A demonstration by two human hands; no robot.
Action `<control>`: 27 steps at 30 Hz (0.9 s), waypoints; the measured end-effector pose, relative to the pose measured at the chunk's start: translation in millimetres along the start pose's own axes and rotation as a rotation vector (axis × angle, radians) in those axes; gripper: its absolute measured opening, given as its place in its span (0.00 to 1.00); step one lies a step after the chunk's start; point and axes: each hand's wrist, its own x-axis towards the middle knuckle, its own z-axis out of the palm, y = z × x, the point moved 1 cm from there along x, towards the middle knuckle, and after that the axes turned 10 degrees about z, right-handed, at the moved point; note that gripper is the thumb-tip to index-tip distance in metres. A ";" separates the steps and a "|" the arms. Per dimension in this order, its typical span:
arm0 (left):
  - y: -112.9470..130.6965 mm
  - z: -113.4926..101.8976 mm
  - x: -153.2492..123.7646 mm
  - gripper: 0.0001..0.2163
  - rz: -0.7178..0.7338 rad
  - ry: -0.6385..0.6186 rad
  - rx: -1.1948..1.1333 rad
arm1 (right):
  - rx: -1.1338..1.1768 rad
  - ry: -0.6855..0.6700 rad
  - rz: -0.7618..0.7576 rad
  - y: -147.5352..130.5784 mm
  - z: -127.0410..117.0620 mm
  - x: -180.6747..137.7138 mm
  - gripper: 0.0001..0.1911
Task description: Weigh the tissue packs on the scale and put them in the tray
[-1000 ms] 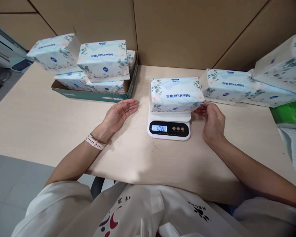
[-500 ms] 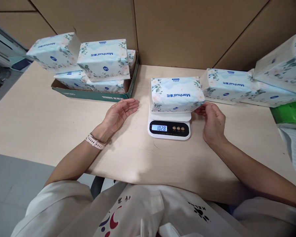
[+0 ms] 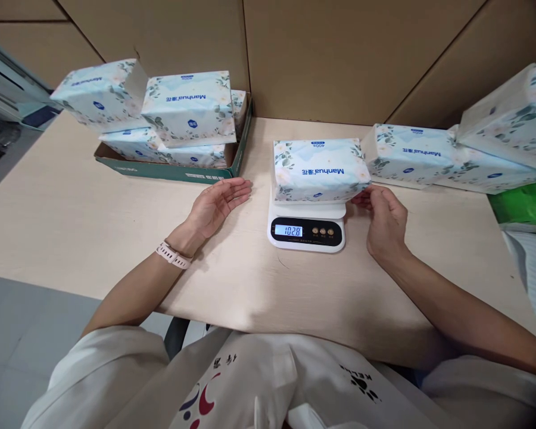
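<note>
- The person's left hand point(image 3: 214, 205) lies relaxed on the table point(image 3: 232, 280); its fingers are extended and released, pointing towards the scale point(image 3: 306, 243), a little apart from it; a pale wristband point(image 3: 173, 256) sits on the wrist behind those fingers
- The right hand point(image 3: 386, 220) has its fingers loosely bent, unclenched, at the near right corner of the tissue pack point(image 3: 319, 170); whether the fingertips touch that corner cannot be told
- The tissue pack rests on the scale, between the fingers of both hands, nearer to the right ones; its printed lettering appears upside down
- The lit display point(image 3: 288, 231), on the scale's near edge and between the two sets of fingers, appears to read 102.8
- Just beyond the left fingers stands a green tray point(image 3: 170, 173) holding packs; two upper packs point(image 3: 190, 110) lie on those inside
- Beyond the right fingers is a pack with floral print point(image 3: 411, 158); farther right, another pack point(image 3: 509, 128) is stacked on a lower one, near something bright green point(image 3: 522, 205)
</note>
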 end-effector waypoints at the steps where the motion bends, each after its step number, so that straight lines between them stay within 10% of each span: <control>1: 0.1 0.3 -0.2 0.08 0.001 0.002 -0.002 | -0.004 0.004 -0.001 0.0 0.3 0.1 0.18; 27: -5.1 -5.9 1.4 0.11 0.062 -0.097 0.042 | -0.077 -0.084 -0.033 3.2 -5.8 -2.9 0.29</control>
